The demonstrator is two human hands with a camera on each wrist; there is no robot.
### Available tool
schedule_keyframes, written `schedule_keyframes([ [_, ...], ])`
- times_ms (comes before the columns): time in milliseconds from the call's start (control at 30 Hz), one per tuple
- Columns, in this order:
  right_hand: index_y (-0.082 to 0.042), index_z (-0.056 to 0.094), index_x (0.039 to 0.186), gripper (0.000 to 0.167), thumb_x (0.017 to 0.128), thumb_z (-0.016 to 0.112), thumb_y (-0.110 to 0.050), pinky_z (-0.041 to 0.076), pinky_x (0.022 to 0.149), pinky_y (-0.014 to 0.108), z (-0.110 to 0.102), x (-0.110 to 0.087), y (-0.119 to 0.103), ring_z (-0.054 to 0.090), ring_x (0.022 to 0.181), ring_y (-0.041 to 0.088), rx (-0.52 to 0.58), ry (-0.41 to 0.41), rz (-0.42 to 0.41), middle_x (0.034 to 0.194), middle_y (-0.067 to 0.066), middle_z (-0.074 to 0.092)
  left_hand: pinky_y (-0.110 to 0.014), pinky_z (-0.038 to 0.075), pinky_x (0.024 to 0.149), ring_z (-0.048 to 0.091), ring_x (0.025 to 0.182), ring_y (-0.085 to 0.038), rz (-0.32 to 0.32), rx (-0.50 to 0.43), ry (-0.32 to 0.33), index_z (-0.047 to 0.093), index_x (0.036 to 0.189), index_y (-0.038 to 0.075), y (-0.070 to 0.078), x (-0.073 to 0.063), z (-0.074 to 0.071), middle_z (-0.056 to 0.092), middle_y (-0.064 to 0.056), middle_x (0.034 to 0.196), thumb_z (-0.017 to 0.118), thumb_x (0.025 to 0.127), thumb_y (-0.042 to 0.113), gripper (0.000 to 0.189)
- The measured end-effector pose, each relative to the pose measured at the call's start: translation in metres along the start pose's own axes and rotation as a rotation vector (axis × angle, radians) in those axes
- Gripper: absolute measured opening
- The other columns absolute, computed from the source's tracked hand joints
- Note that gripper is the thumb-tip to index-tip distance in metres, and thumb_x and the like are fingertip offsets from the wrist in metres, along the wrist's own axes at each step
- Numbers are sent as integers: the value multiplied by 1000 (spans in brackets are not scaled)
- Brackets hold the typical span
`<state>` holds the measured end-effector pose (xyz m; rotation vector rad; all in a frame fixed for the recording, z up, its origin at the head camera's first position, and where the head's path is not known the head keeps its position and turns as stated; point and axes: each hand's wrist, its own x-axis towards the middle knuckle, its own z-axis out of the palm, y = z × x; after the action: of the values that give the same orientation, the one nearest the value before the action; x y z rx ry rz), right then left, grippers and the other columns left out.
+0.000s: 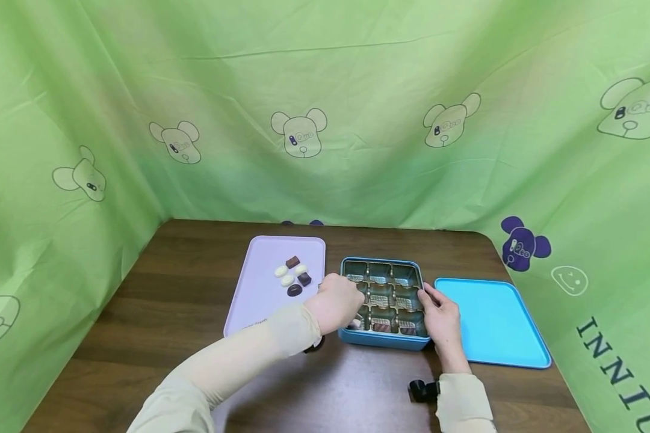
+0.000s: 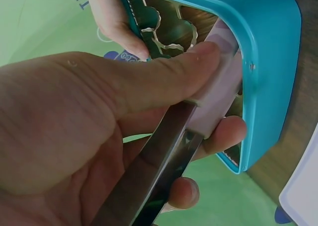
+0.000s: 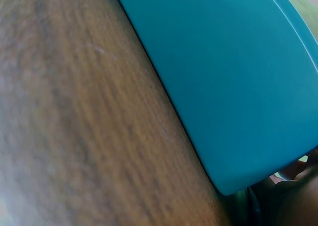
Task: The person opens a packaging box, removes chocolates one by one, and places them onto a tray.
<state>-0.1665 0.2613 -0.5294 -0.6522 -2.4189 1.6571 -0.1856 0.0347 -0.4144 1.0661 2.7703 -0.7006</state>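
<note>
My left hand (image 1: 336,304) holds a pair of tongs (image 2: 159,161) with metal arms and pale pink tips (image 2: 218,82). Thumb and fingers pinch it from both sides, and the tips reach down into the front left of a blue box (image 1: 384,340). Whether the tips hold anything is hidden. A shiny gold-and-dark insert divides the box into several compartments; brown chocolates (image 1: 381,328) lie in the front middle and front right ones. My right hand (image 1: 441,319) grips the box's right side, thumb at the rim. The right wrist view shows only the box's outer wall (image 3: 213,77) and the table.
Left of the box lies a lilac tray (image 1: 254,270) with several white and dark chocolates (image 1: 295,290). A flat light-blue lid (image 1: 498,325) lies to the right, close beside my right hand. Green printed cloth (image 1: 357,192) hangs behind and around the brown wooden table (image 1: 157,288).
</note>
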Motion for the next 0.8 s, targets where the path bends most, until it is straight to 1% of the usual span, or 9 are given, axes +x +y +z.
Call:
schedule_keyframes([
  [200,-6,53,147,53,104,55,-38,41,87,21,0,-1,-1,50,131,29,-7,-2,5,149,20,50,-35,47,55,61,72,-10,-4,-18,19,75,92,32,-1,-1,3,73,10,90,71,91,46,14],
  [267,-6,53,146,53,104,55,-37,41,88,23,0,-2,-2,49,131,29,-6,-4,0,148,21,51,-35,47,55,61,71,-11,-7,-25,27,75,90,32,-1,-2,4,73,10,89,71,90,45,14],
  [367,-6,53,146,53,104,56,-38,41,85,18,0,-1,-3,50,130,29,-4,-5,-7,147,21,52,-35,46,54,59,68,-11,-11,-33,33,74,87,32,-2,-3,4,72,10,86,73,90,43,11],
  [467,-6,53,146,53,104,56,-38,40,79,12,0,-1,-3,52,129,29,-3,-2,-15,146,21,53,-35,45,53,57,66,-11,-6,-37,33,73,87,32,-4,-3,4,70,10,84,72,90,39,8],
  [533,-6,53,146,53,104,56,-38,39,77,10,0,-1,-3,52,129,30,0,1,-16,146,21,53,-35,45,53,56,65,-11,0,-35,36,74,89,32,-5,-3,4,70,9,84,71,91,35,5],
  [667,-6,52,147,53,104,55,-38,39,77,11,-1,-1,-3,52,129,30,-5,-1,-15,145,22,53,-35,46,54,57,66,-12,11,-30,45,74,90,32,-6,-2,5,71,9,85,69,92,31,6],
  [800,-6,52,147,52,105,55,-37,39,80,13,-1,-1,-2,51,130,30,-13,-7,-15,146,22,52,-35,47,54,60,67,-12,22,-40,64,74,89,32,-7,-5,7,72,9,85,70,91,33,5],
])
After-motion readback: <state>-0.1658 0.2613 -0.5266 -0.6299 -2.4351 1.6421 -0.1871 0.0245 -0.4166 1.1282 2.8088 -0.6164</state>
